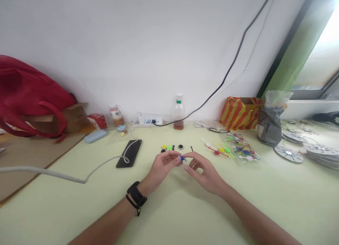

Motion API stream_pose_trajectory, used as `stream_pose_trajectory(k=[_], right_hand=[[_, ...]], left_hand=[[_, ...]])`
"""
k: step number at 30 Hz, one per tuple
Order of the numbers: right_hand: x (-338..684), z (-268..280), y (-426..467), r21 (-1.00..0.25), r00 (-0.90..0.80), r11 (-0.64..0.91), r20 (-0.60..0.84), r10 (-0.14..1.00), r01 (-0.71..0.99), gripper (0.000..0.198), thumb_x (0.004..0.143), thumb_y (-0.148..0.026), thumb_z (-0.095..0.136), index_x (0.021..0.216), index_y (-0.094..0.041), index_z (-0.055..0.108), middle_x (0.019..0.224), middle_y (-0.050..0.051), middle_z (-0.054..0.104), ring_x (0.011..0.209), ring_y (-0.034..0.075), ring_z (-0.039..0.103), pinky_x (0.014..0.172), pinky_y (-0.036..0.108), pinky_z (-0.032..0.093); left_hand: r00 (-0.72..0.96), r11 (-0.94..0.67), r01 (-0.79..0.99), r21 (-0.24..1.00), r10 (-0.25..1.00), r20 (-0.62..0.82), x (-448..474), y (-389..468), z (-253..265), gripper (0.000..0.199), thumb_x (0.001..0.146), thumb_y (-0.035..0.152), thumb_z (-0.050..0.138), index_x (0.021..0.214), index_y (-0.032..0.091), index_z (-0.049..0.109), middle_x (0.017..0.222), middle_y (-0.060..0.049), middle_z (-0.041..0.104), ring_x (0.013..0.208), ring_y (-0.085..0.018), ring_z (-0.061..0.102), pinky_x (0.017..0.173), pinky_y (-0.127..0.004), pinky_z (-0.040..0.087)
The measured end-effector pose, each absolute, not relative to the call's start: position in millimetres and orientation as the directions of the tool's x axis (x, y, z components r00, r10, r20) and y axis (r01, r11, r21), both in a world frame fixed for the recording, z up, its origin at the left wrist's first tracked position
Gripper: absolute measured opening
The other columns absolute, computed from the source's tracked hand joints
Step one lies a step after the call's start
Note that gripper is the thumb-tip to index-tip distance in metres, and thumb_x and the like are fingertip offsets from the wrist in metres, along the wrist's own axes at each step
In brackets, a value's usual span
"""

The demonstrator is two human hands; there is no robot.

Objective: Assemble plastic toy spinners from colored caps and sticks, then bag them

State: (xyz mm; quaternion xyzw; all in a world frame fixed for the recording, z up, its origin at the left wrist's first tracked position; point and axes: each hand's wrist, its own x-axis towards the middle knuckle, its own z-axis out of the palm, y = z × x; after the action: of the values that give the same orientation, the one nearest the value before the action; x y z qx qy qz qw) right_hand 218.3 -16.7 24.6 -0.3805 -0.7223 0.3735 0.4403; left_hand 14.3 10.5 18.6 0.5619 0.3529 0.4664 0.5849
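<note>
Fingers (pixel 174 162) of the left hand (pixel 159 168) pinch a small blue piece (pixel 183 159) just below the middle of the frame; the right hand (pixel 205 169) has its index tip at the piece, touching or nearly so, its thumb standing apart and nothing visibly gripped; the piece is tiny, so a slack pinch or an off-centre push could make it spring out and skid over the table (pixel 182 216); left of centre a grey cable (pixel 106 162) crosses a black phone (pixel 129 153), and a snag there might drag the phone; just beyond the left fingertips lie a yellow disc (pixel 164 147) and a green disc (pixel 168 147), near enough for a knuckle to knock; a thin black stick (pixel 192 149) beyond the right hand could be swept aside; right of centre, loose coloured sticks (pixel 216 152) lie beside a clear bag (pixel 245 151), where pieces might get mixed; farther back, a bottle (pixel 178 114) stands by a black cord (pixel 227 75), and a tug on that might tip it.
</note>
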Motion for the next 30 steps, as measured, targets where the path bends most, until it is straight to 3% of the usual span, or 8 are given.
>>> stream_pose_trajectory(k=[8,12,15,18,20,23,26,30], right_hand=[[221,20,-11,-0.853,-0.265,0.414,0.339,0.903,0.317,0.015,0.095,-0.034,0.059,0.099,-0.022,0.066,0.073,0.0,0.065,0.063,0.014,0.059,0.059,0.025,0.048],[239,17,5,-0.822,-0.186,0.377,0.328,0.926,0.427,0.011,0.092,-0.03,0.058,0.092,-0.021,0.064,0.074,0.0,0.066,0.062,0.015,0.061,0.06,0.026,0.047],[259,13,19,-0.672,-0.085,0.282,0.311,0.947,0.685,0.008,0.087,-0.026,0.06,0.085,-0.021,0.066,0.072,0.0,0.067,0.061,0.016,0.059,0.059,0.027,0.042],[277,8,29,-0.483,-0.03,0.16,0.267,0.963,0.861,0.009,0.085,-0.021,0.059,0.084,-0.022,0.068,0.079,0.003,0.072,0.072,0.019,0.063,0.061,0.029,0.038],[284,4,31,-0.384,-0.013,0.107,0.239,0.971,0.917,0.011,0.085,-0.018,0.059,0.084,-0.021,0.069,0.083,0.004,0.073,0.077,0.021,0.064,0.062,0.029,0.036],[287,0,32,-0.298,0.009,0.077,0.278,0.96,0.951,0.012,0.087,-0.02,0.059,0.094,-0.021,0.069,0.092,0.007,0.073,0.079,0.021,0.065,0.061,0.03,0.034],[285,0,32,-0.291,0.016,0.087,0.333,0.943,0.953,0.015,0.09,-0.026,0.059,0.102,-0.021,0.067,0.097,0.007,0.072,0.078,0.02,0.064,0.06,0.03,0.034],[280,2,30,-0.314,-0.008,0.121,0.341,0.94,0.942,0.013,0.093,-0.03,0.057,0.096,-0.023,0.068,0.093,0.004,0.07,0.079,0.019,0.064,0.059,0.029,0.035]], left_hand=[[0.357,-0.158,0.009,0.987,0.923,0.145,17,10,18,0.03,0.093,0.043,0.069,0.106,0.017,0.072,0.094,-0.008,0.075,0.081,-0.018,0.07,0.076,-0.032,0.057],[0.274,-0.28,0.224,0.934,0.937,0.215,9,18,16,0.031,0.098,0.044,0.057,0.101,0.016,0.071,0.086,-0.007,0.071,0.072,-0.016,0.064,0.064,-0.028,0.051],[0.301,-0.401,0.382,0.833,0.906,0.298,-3,25,20,0.025,0.093,0.038,0.064,0.108,0.018,0.07,0.085,-0.006,0.069,0.076,-0.018,0.063,0.071,-0.031,0.051],[0.469,-0.567,0.502,0.653,0.813,0.346,-18,28,28,0.037,0.085,0.033,0.072,0.121,0.025,0.069,0.118,-0.01,0.066,0.108,-0.025,0.06,0.099,-0.041,0.048],[0.54,-0.6,0.552,0.579,0.787,0.3,-27,29,32,0.053,0.082,0.035,0.076,0.134,0.03,0.064,0.143,-0.01,0.054,0.133,-0.033,0.045,0.113,-0.049,0.038],[0.565,-0.588,0.629,0.508,0.795,0.22,-39,31,33,0.074,0.082,0.043,0.077,0.15,0.037,0.048,0.166,-0.008,0.026,0.15,-0.042,0.02,0.118,-0.062,0.027],[0.56,-0.566,0.675,0.473,0.811,0.169,-48,36,29,0.085,0.083,0.051,0.076,0.157,0.04,0.036,0.172,-0.006,0.005,0.153,-0.048,0.006,0.117,-0.068,0.023],[0.545,-0.541,0.707,0.456,0.827,0.136,-54,42,23,0.096,0.08,0.06,0.076,0.16,0.042,0.026,0.172,-0.005,-0.007,0.154,-0.05,-0.001,0.117,-0.07,0.02]])
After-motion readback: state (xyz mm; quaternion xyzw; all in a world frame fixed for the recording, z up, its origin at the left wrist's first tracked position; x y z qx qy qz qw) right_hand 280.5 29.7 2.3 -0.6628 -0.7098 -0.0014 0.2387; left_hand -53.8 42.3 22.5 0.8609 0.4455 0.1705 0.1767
